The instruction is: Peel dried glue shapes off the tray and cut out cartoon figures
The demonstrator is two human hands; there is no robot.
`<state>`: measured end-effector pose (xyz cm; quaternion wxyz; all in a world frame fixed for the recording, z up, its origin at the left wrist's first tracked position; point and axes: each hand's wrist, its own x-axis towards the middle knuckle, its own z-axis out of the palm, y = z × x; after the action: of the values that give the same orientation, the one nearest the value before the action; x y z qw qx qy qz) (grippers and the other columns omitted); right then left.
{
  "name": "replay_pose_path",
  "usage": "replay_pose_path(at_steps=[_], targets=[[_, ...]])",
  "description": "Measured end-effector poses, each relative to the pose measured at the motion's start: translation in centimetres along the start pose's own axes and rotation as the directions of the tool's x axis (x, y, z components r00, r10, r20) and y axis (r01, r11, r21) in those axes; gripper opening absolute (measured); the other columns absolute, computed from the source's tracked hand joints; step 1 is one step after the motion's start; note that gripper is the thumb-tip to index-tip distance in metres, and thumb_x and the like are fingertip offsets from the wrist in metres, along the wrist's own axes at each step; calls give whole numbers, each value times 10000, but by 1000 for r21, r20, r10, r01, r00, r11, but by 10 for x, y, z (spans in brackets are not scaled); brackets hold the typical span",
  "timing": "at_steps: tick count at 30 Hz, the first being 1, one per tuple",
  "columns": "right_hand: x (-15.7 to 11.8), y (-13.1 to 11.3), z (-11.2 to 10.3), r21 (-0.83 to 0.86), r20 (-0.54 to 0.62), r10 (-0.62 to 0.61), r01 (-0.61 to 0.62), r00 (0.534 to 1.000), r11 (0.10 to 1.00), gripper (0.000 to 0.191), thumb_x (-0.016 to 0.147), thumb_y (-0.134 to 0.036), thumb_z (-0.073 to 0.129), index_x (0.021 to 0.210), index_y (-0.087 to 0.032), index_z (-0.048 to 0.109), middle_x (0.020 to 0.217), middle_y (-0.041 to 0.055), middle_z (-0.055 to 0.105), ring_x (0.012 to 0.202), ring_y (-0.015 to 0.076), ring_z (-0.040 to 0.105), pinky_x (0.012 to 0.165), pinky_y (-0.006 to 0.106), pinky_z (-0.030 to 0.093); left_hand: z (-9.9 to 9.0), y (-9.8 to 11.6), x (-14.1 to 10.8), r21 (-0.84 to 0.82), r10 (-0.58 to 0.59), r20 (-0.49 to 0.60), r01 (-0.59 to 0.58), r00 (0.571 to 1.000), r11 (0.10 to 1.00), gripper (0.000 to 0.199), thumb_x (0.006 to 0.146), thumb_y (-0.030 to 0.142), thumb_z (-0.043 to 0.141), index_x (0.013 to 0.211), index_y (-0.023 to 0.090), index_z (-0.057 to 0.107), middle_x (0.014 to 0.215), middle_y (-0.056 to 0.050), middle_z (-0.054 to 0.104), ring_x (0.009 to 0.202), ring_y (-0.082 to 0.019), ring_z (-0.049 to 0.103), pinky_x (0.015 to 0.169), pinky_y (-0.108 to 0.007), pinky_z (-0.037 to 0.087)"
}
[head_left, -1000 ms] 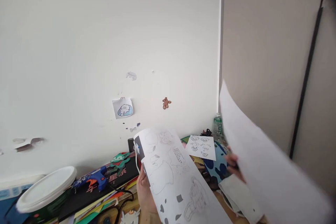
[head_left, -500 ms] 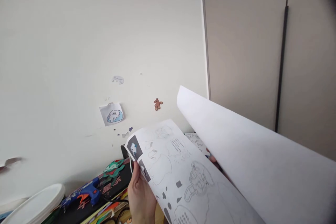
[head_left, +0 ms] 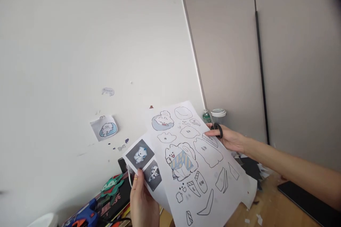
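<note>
My left hand (head_left: 141, 193), with a ring on one finger, is closed on the lower left edge of a paper sheet (head_left: 130, 149) bearing two dark photos of white toy-like figures. A printed pattern sheet (head_left: 183, 191) overlaps it, showing cartoon animals and outlined cut-out shapes. My right hand (head_left: 226, 136) pinches that pattern sheet at its right edge. Black-handled scissors (head_left: 219, 131) hang on the fingers of the same hand; their blades are mostly hidden. Most of the photo sheet lies behind the pattern sheet.
At left are a blue glue gun (head_left: 85, 216), a green cut-out figure (head_left: 112, 186) and a white lid (head_left: 44, 220). A lidded jar (head_left: 218, 111) and green bottle (head_left: 206, 116) stand behind. Paper scraps (head_left: 259, 219) and a black flat slab (head_left: 306, 202) lie on the wooden table.
The lifted sheet, blank side showing before, now lies over the photo sheet with its printed side visible. My right hand and the scissors have come into view. The camera view has shifted right.
</note>
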<state>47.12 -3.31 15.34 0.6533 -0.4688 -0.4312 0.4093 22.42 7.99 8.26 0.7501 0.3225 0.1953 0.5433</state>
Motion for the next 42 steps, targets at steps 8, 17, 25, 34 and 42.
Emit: replay_pose_path(at_steps=[8,17,25,34,42], targets=[[5,-18,-8,-134,-43,-90,83,995,987,361,691,-145,650,1019,-191,505,862,6,620,752,155,599,655,263,493,29,3,-16,-83,-69,42,72,997,994,392,838,321,505,1229,350,492,1202,5,581,1134,-239,509,764,-280,539],[9,-49,-10,-274,-45,-222,201,974,940,396,711,-204,654,1067,-198,480,737,-61,506,672,105,547,615,235,463,32,7,-23,-62,-39,128,47,991,997,398,811,295,534,1208,309,523,1188,-31,590,1107,-257,530,742,-312,548],[19,-69,-19,-380,-56,-238,200,970,903,494,568,-235,784,970,-224,499,735,-22,544,607,148,560,521,287,503,36,-5,-32,189,-70,147,42,987,981,404,497,184,815,867,140,658,836,-77,699,711,-180,643,610,-223,518],[16,-94,-10,-510,-10,-295,249,955,823,428,575,-250,787,923,-223,540,717,-28,541,583,126,545,477,256,481,30,-14,-28,247,-84,201,33,976,969,416,490,180,809,867,112,648,795,-89,692,696,-175,627,658,-260,508],[22,-118,-31,-548,-144,-485,339,862,765,447,555,-187,790,930,-213,546,728,-26,535,574,116,545,478,257,465,31,-15,-24,167,-27,150,1,988,986,516,472,159,804,950,118,612,889,-100,690,809,-218,643,707,-277,506]])
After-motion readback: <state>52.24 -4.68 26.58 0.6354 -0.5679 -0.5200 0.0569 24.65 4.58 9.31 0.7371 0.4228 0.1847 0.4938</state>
